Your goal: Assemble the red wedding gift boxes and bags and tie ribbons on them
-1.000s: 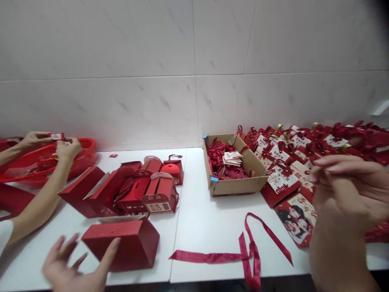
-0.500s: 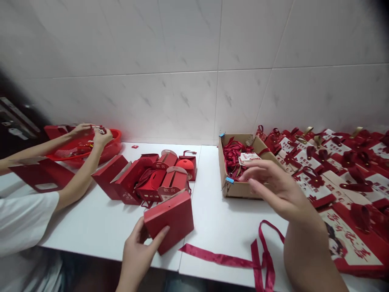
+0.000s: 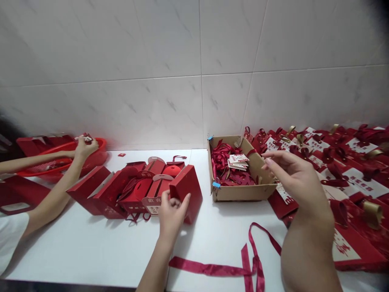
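Observation:
My left hand [image 3: 173, 211] grips a red gift box [image 3: 190, 194] by its near left edge, thumb in front. The box is tilted and held at the right end of a cluster of red boxes. My right hand [image 3: 291, 174] hovers by the right wall of a cardboard box [image 3: 243, 194]. Its fingers are stretched forward, with the thumb just under the index finger and nothing visible between them. Inside the cardboard box lie dark red ribbons [image 3: 223, 156] and a small stack of printed cards [image 3: 238, 160]. A loose red ribbon [image 3: 212, 269] lies on the table between my forearms.
Several red boxes [image 3: 133, 190] stand left of my left hand. Many finished-looking red boxes with ribbon handles [image 3: 358, 178] cover the right side. At far left, a co-worker's hands [image 3: 86, 148] hold a small item over a red basin [image 3: 97, 156]. A tiled wall [image 3: 152, 109] bounds the table.
My left hand has moved the red box forward and right, up beside the cluster. My right hand has shifted rightward from the cardboard box's front corner. The view has turned slightly right.

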`<state>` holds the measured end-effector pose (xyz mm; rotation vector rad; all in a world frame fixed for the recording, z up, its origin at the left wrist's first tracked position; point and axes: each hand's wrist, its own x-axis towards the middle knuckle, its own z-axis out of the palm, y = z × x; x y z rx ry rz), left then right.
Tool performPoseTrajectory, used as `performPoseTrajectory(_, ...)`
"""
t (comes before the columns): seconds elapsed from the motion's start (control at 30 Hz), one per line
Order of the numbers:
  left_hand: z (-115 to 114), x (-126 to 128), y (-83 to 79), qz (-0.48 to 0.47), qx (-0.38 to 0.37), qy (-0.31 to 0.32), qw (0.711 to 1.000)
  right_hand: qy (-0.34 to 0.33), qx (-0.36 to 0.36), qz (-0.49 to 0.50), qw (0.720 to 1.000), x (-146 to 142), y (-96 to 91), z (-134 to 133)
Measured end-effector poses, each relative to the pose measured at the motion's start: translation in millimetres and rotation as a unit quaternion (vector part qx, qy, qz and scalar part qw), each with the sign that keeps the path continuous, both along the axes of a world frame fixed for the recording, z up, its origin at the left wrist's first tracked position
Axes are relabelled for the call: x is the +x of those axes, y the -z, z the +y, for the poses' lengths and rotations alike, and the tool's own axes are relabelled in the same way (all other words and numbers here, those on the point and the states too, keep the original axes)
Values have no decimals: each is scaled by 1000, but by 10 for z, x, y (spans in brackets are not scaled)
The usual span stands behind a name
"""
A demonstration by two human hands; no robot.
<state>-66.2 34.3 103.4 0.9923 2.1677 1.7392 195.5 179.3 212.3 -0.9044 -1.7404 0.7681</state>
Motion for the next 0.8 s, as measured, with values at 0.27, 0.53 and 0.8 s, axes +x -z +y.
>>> performPoseTrajectory(0.27, 217, -112, 25, 197, 59, 8, 979, -17, -8, 21, 1000, 86, 0, -1)
performPoseTrajectory(0.53, -302, -360, 92, 329, 172, -236, 898, -22, -3, 23, 999, 72, 10, -13)
performPoseTrajectory(0.8, -468, -337, 196, -32, 100, -170, 980, -33, -2, 18, 999, 47, 4, -39)
